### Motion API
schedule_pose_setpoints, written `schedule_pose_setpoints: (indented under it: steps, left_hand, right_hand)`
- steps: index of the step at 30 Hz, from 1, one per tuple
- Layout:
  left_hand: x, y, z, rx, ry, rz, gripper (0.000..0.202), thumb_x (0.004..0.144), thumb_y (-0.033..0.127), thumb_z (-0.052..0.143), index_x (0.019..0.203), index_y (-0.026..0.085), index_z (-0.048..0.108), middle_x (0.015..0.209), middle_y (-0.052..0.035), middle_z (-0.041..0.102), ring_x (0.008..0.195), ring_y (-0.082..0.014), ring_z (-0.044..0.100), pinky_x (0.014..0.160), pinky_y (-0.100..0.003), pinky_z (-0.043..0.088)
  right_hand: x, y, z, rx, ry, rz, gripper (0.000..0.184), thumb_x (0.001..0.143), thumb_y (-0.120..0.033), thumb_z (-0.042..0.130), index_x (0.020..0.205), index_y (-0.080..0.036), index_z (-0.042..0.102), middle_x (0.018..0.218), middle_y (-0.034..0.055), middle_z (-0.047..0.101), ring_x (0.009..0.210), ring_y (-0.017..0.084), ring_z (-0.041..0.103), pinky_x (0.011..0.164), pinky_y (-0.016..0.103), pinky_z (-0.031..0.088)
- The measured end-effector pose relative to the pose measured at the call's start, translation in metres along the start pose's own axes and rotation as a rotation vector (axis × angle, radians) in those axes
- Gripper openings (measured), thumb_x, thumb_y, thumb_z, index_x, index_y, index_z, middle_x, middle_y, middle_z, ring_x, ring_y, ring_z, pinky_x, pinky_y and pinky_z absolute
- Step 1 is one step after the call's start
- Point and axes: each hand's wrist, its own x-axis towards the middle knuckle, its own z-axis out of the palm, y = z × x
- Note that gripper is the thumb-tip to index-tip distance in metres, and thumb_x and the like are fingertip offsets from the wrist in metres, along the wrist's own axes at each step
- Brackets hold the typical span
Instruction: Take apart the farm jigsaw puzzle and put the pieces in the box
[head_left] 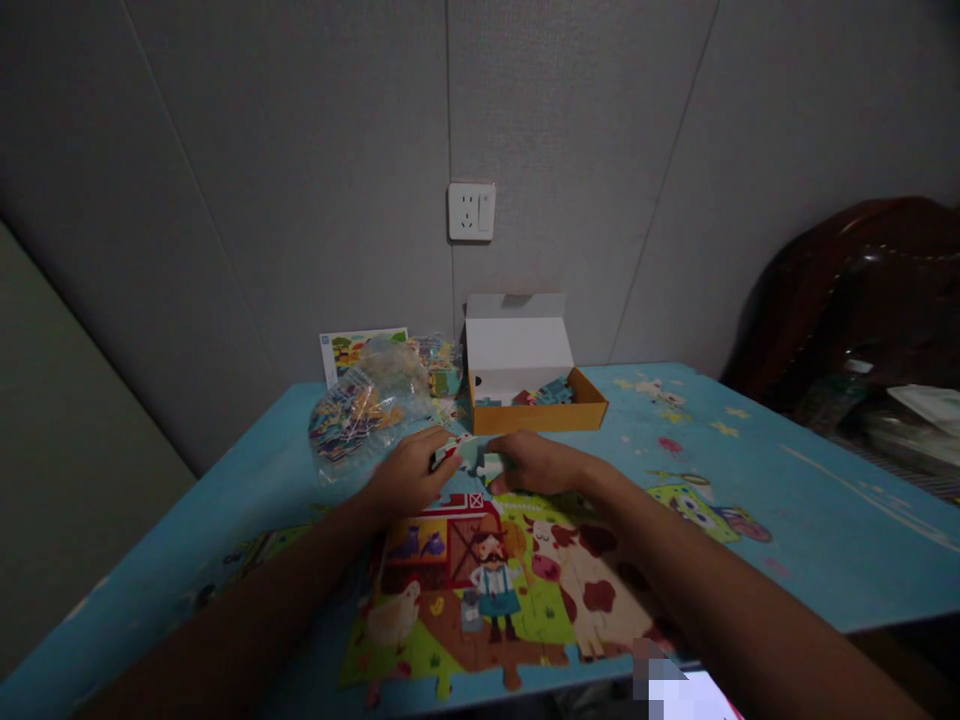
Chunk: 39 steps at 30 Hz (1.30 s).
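A partly joined farm jigsaw puzzle (540, 600) lies on the blue table in front of me, showing a farmer, a cow, a hen and a red barn. At its far edge, my left hand (417, 468) grips a puzzle piece (466, 454) with pale blue and red on it, thumb toward the middle. Close beside it, my right hand (536, 462) has its fingers curled on another pale puzzle piece (493, 466) at the top of the picture. The fingertips of both hands are partly hidden.
An open orange box (536, 417) holding loose pieces stands behind my hands. To its left are clear plastic bags of pieces (360, 415) and a picture card (327, 350). The cartoon-printed table (600, 450) meets a grey wall; a dark leather chair (862, 270) is at right.
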Motion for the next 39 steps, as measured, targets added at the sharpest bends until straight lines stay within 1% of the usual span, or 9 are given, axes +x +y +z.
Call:
schedule_pose_setpoints:
  steps: [5, 8, 12, 17, 24, 28, 32, 36, 39]
  left_hand:
    - [0.002, -0.001, -0.001, 0.04, 0.073, -0.17, 0.018, 0.087, 0.03, 0.048, 0.076, 0.018, 0.054, 0.073, -0.0016, 0.056, 0.067, -0.0156, 0.05, 0.061, -0.026, 0.036]
    - [0.001, 0.0, 0.0, 0.004, 0.039, -0.166, 0.014, 0.087, 0.027, 0.046, 0.079, 0.018, 0.055, 0.071, -0.0003, 0.056, 0.064, -0.0147, 0.049, 0.059, -0.026, 0.035]
    - [-0.001, 0.0, 0.002, -0.021, -0.081, -0.051, 0.007, 0.081, 0.023, 0.05, 0.079, 0.017, 0.053, 0.074, -0.0005, 0.055, 0.067, -0.0146, 0.05, 0.062, -0.026, 0.037]
    - [-0.003, 0.002, 0.001, -0.031, -0.171, -0.043, 0.02, 0.082, 0.037, 0.056, 0.083, 0.017, 0.054, 0.078, -0.0008, 0.057, 0.071, -0.0153, 0.051, 0.066, -0.027, 0.039]
    - [-0.001, 0.0, 0.005, -0.017, -0.093, -0.068, 0.024, 0.088, 0.033, 0.049, 0.07, 0.017, 0.051, 0.068, 0.0005, 0.054, 0.064, -0.0138, 0.051, 0.063, -0.026, 0.037]
    - [-0.002, -0.001, 0.006, -0.054, -0.131, -0.081, 0.024, 0.083, 0.039, 0.056, 0.083, 0.015, 0.059, 0.074, -0.0015, 0.06, 0.068, -0.0162, 0.055, 0.064, -0.028, 0.042]
    - [-0.002, -0.001, 0.012, -0.123, -0.181, -0.073, 0.048, 0.071, 0.046, 0.07, 0.107, 0.015, 0.06, 0.097, -0.0064, 0.067, 0.086, -0.0226, 0.061, 0.078, -0.033, 0.047]
    - [0.0, 0.002, 0.019, -0.08, -0.13, -0.123, 0.026, 0.076, 0.037, 0.064, 0.091, 0.015, 0.063, 0.087, -0.0068, 0.068, 0.081, -0.0225, 0.061, 0.077, -0.034, 0.047]
    - [0.001, 0.004, 0.019, -0.142, -0.056, -0.076, 0.014, 0.079, 0.021, 0.056, 0.091, 0.016, 0.061, 0.091, -0.0057, 0.067, 0.084, -0.02, 0.061, 0.079, -0.032, 0.046]
  right_hand:
    - [0.006, -0.01, 0.012, 0.171, 0.235, -0.067, 0.019, 0.085, -0.027, 0.055, 0.099, -0.015, 0.062, 0.094, 0.0062, 0.068, 0.083, 0.018, 0.059, 0.073, 0.029, 0.042]
    - [0.009, -0.015, 0.018, 0.26, 0.367, -0.118, 0.018, 0.088, -0.026, 0.049, 0.099, -0.015, 0.058, 0.096, 0.0058, 0.066, 0.086, 0.018, 0.058, 0.077, 0.029, 0.042]
    - [0.011, -0.017, 0.023, 0.183, 0.357, -0.131, 0.015, 0.085, -0.027, 0.054, 0.096, -0.016, 0.053, 0.09, 0.0047, 0.063, 0.083, 0.018, 0.056, 0.074, 0.029, 0.04]
    - [0.012, -0.012, 0.024, 0.178, 0.375, -0.093, 0.019, 0.079, -0.03, 0.063, 0.088, -0.018, 0.05, 0.078, -0.0002, 0.055, 0.07, 0.015, 0.049, 0.064, 0.027, 0.035]
    - [0.025, 0.0, 0.032, 0.65, 0.523, -0.061, 0.04, 0.074, -0.047, 0.067, 0.097, -0.02, 0.05, 0.076, -0.0025, 0.045, 0.068, 0.013, 0.043, 0.062, 0.027, 0.035]
    - [0.036, -0.006, 0.043, 0.842, 0.604, -0.028, 0.045, 0.069, -0.049, 0.07, 0.099, -0.021, 0.05, 0.076, -0.0028, 0.047, 0.066, 0.013, 0.044, 0.062, 0.027, 0.036]
    - [0.042, -0.021, 0.052, 0.919, 0.624, 0.012, 0.051, 0.066, -0.048, 0.073, 0.103, -0.02, 0.051, 0.083, -0.0004, 0.053, 0.076, 0.015, 0.049, 0.073, 0.03, 0.041]
    - [0.039, -0.028, 0.05, 1.111, 0.583, -0.022, 0.037, 0.073, -0.047, 0.065, 0.1, -0.022, 0.057, 0.089, 0.0029, 0.057, 0.085, 0.019, 0.053, 0.081, 0.034, 0.042]
    - [0.035, -0.026, 0.045, 1.29, 0.441, -0.198, 0.038, 0.061, -0.027, 0.068, 0.098, -0.023, 0.06, 0.101, 0.0049, 0.06, 0.099, 0.023, 0.054, 0.085, 0.036, 0.042]
